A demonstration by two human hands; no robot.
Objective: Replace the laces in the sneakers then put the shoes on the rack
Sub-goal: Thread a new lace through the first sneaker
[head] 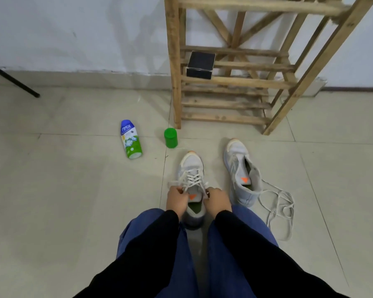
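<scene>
From where I sit, a powder bottle lies on the floor at far left, with a green jar upright near it. The left hand has its fingers curled, pinching a lace end of the near sneaker. The right hand pinches the other end. The second sneaker stands just beside it, a loose lace looped by its heel. The wooden rack stands behind.

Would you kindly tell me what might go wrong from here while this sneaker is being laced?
The loose lace beside the other sneaker lies by the person's right knee and may snag. The green container and bottle sit on the floor near the rack, easy to kick when carrying shoes.
</scene>
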